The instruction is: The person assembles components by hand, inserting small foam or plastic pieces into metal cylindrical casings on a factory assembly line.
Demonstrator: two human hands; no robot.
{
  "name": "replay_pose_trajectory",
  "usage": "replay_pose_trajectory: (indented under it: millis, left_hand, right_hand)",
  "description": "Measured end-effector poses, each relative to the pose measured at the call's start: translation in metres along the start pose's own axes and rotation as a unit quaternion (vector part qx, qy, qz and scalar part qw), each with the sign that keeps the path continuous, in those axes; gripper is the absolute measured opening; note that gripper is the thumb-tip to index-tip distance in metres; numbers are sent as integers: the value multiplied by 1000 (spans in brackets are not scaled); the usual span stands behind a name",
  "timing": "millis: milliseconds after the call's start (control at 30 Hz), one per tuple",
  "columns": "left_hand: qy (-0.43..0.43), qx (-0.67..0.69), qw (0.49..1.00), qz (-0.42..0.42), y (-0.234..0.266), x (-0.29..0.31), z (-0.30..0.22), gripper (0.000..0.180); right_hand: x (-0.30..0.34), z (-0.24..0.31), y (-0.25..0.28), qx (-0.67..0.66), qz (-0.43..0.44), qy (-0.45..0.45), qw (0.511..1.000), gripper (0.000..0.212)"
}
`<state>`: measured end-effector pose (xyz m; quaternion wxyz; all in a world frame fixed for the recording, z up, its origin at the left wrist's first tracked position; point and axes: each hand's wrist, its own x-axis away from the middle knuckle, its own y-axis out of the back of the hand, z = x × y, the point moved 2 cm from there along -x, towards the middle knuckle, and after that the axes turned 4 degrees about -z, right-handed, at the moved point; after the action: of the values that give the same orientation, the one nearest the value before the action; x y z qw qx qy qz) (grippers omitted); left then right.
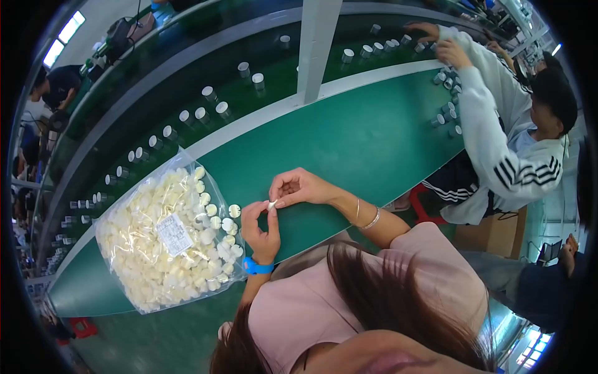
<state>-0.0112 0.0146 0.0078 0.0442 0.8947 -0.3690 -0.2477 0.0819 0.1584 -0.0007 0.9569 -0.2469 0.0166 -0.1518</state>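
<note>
Above the green table, the fingertips of my left hand (260, 232) and my right hand (300, 187) meet in a pinch. Between them is a small white piece (272, 204), mostly covered by the fingers; its exact kind is too small to tell. Beside my left hand lies a large clear plastic bag (134, 249) filled with small cream-white round pieces, with a white printed label (174, 235) on top. Several loose round pieces (234, 210) sit at the bag's open right side, close to my left hand.
Beyond the table's pale rail (243, 128), a dark green conveyor carries several clear jars with white tops (222, 108). At the right, a co-worker in a white jacket (479, 118) reaches over the belt, near grouped jars (438, 119) on the table. A white post (316, 50) rises from the rail.
</note>
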Motion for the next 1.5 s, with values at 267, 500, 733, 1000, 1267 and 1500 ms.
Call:
replay_pose_trajectory:
  millis: [267, 500, 733, 1000, 1267, 1500]
  left_hand:
    - [8, 38, 999, -31, 6, 0, 1, 16]
    - [161, 143, 968, -131, -4, 15, 23, 26]
    - [205, 110, 958, -166, -5, 4, 18, 36]
    - [265, 190, 941, -88, -8, 0, 19, 26]
    - [298, 151, 938, -97, 2, -8, 15, 26]
    - [294, 166, 936, -100, -6, -14, 17, 27]
  right_hand:
    - [-2, 10, -18, 47, -9, -55, 997, 11]
    - [-40, 36, -25, 201, 41, 18, 979, 20]
    - [-61, 10, -27, 93, 71, -8, 993, 12]
    - [-52, 14, -11, 155, 20, 4, 988, 10]
    - [-58, 7, -18, 213, -5, -36, 976, 9]
    - [-75, 117, 21, -15, -23, 151, 988, 15]
